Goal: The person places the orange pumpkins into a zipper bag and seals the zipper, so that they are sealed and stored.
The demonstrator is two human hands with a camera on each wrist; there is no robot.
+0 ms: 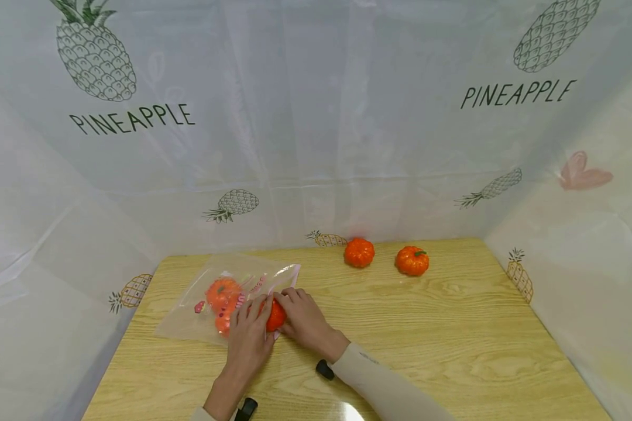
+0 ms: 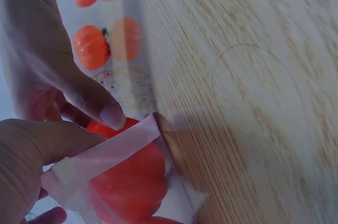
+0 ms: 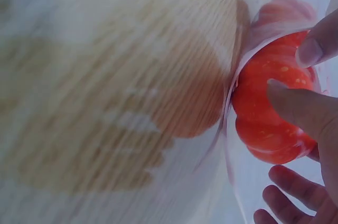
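Observation:
A clear plastic zip bag (image 1: 186,321) with pink print lies on the left of the table, two small orange toy pumpkins (image 1: 223,291) showing through it. At its mouth, on the right, sits another red-orange toy pumpkin (image 1: 277,316), partly within the bag. My left hand (image 1: 248,342) pinches the bag's pink edge (image 2: 124,142) beside this pumpkin. From the other side my right hand (image 1: 309,321) holds the pumpkin (image 3: 272,97), its thumb pressed on the ribbed skin. In the right wrist view the bag's rim curves around the pumpkin's far side.
Two more orange toy pumpkins stand by the table's back edge, one (image 1: 359,252) near the middle and one with a green stem (image 1: 412,261) to its right. Pale sheeting (image 1: 316,146) printed with pineapples hangs behind and at both sides of the wooden table (image 1: 453,333).

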